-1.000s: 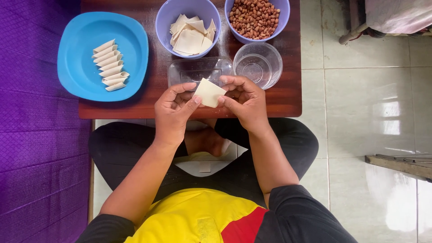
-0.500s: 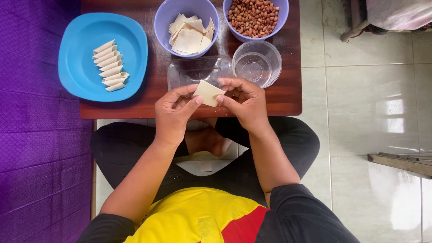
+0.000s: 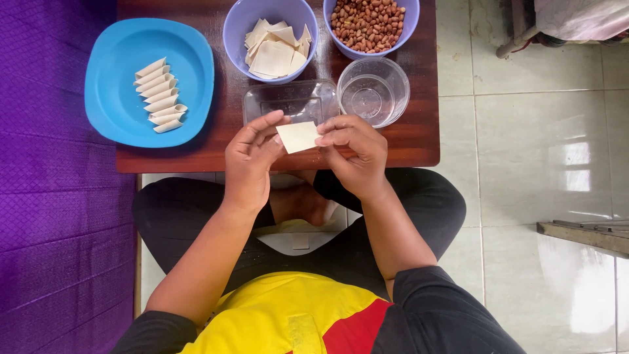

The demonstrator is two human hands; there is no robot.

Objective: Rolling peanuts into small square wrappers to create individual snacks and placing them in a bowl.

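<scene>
Fingers [image 3: 272,124] of both hands pinching a pale dough square [image 3: 299,137], its lower edge hidden, peanut bowl [image 3: 406,29] cut off

Both hands raised together, fingers pinching one thin sheet between them.

The left hand [image 3: 252,157] sits palm-down with the wrist straight, its thumb and forefinger closed on the left edge of the sheet [image 3: 299,136], the remaining fingers curled loosely beneath. The right hand [image 3: 354,154] mirrors it, knuckles up, fingertips pressed on the sheet's right edge and the other fingers bent inward. The two hands are just beside each other, the thumbs near but not touching. Both forearms are bare and run up from the body, converging toward the hands; the elbows are bent, dark sleeves cover the upper arms. The legs are crossed underneath.
</scene>
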